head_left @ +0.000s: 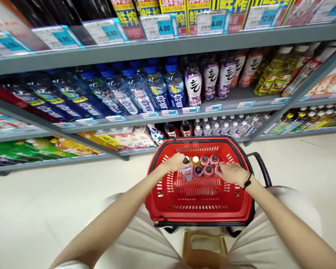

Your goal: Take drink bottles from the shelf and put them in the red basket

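Observation:
In the red shopping basket [201,214] my left hand [177,163] is closed around the neck of a purple-labelled drink bottle [187,173], its dark cap showing above my fingers. The bottle leans slightly at the left end of a cluster of bottles. My right hand [232,172] reaches over the basket's right side, its fingers closed on a pink drink bottle [218,170] that they partly cover. Between the two hands stand a yellow bottle with a white cap [196,161], a purple bottle [198,171] and several pink bottles [208,170], all upright.
A grey shelf unit [168,45] stands just beyond the basket, lined with blue-capped bottles [175,86] and purple-and-white bottles [210,80]. The basket's black handle [261,168] hangs out at the right. A yellowish stool [204,254] is between my legs.

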A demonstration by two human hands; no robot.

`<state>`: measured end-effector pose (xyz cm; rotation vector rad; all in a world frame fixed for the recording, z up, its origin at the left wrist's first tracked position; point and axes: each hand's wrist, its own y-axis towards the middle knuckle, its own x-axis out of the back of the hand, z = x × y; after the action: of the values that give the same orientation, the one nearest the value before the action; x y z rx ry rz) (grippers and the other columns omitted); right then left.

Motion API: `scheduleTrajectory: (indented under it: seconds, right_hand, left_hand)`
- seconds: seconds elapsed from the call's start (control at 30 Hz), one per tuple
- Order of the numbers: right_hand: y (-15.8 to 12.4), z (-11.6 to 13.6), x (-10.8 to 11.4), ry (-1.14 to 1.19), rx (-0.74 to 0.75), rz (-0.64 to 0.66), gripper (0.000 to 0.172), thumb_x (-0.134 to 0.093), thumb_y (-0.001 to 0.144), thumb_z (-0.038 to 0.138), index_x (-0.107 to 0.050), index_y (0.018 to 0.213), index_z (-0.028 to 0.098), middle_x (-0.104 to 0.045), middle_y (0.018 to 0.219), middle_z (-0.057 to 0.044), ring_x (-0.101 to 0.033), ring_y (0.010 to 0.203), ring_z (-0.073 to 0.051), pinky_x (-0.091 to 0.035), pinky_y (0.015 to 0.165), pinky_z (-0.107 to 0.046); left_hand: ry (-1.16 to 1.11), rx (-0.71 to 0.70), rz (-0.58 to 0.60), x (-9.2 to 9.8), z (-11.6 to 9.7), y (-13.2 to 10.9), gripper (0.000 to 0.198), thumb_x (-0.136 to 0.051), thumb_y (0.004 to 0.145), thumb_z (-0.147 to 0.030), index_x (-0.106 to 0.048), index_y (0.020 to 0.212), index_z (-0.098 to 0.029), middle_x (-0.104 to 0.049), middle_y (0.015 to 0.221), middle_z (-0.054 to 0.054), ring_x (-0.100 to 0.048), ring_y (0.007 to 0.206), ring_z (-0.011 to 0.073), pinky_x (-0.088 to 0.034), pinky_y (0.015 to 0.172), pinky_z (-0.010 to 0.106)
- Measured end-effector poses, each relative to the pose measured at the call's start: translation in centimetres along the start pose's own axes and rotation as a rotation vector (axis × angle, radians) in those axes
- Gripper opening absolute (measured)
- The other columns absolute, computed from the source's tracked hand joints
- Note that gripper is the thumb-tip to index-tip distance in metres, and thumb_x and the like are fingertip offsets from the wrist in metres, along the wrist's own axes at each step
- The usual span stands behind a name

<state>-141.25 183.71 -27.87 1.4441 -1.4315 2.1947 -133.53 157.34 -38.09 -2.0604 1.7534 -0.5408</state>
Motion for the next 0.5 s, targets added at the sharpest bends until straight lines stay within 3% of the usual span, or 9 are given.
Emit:
scheduleTrajectory:
  seconds: [0.13,0.3,0.5]
  right_hand:
    - [-0.2,-0.4,-0.7,-0.011,0.073,0.085,0.029,-0.057,0.100,0.025,-0.070,0.120,0.008,-0.075,0.121,-0.024,-0.073,0.115,-0.034,-0.054,0.095,-0.043]
    - [-0.7,0.1,-0.2,0.010,0.169,0.034,0.035,-0.048,0.105,0.029,-0.069,0.128,0.011,-0.073,0.129,-0.022,-0.069,0.122,-0.034,-0.053,0.099,-0.042]
    - [-0.4,0.2,-0.1,0.013,0.104,0.055,0.029,-0.057,0.106,0.032,-0.071,0.120,0.011,-0.074,0.125,-0.016,-0.071,0.117,-0.027,-0.056,0.101,-0.048]
  left_hand:
    - [0.318,0.047,-0.021,-2.5,4.0,1.7,0.040,-0.084,0.075,-0.050,-0.062,0.061,-0.020,-0.062,0.060,0.003,-0.069,0.079,0.0220,-0.049,0.074,0.028]
    - [0.631,0.096,-0.039,-4.6,8.2,3.0,0.023,-0.073,0.091,-0.037,-0.066,0.087,-0.016,-0.068,0.087,0.002,-0.067,0.089,0.0188,-0.053,0.087,0.037]
    - [0.845,0.145,-0.050,-4.9,9.9,3.8,0.028,-0.067,0.097,-0.042,-0.069,0.098,-0.014,-0.069,0.097,0.004,-0.068,0.094,0.0209,-0.056,0.087,0.038]
